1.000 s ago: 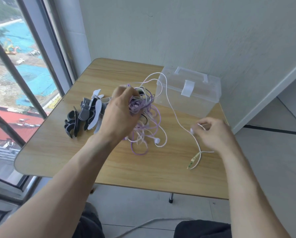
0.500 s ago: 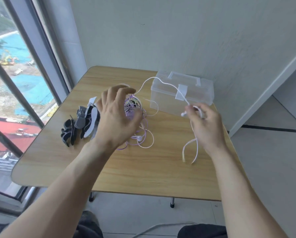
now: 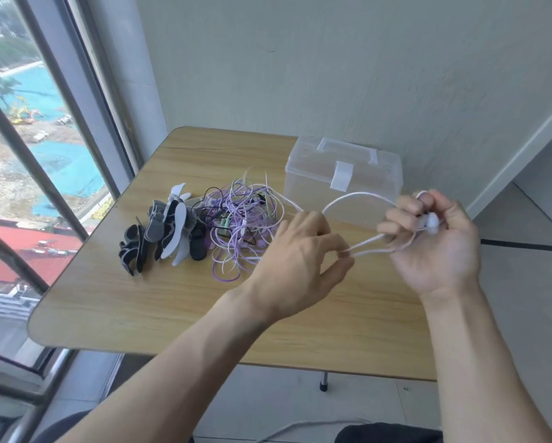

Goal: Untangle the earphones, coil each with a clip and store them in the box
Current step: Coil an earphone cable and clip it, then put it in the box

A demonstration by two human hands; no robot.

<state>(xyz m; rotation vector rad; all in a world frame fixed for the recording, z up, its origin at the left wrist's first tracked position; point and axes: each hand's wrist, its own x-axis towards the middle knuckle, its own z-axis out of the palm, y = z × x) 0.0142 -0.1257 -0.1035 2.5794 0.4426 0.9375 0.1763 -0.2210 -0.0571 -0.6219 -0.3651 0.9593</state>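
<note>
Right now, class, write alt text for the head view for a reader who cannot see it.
Two hands, left hand and right hand, stretch a white earphone cable above a wooden table. Behind lie tangled purple earphones, clips and a closed clear box.

You see a bright daylight picture, the light coming from the window point(image 3: 34, 161) at left, soft shadows on the table point(image 3: 159, 308), the outside overexposed and blurred at top left, and straight lines bent near the edges.
</note>
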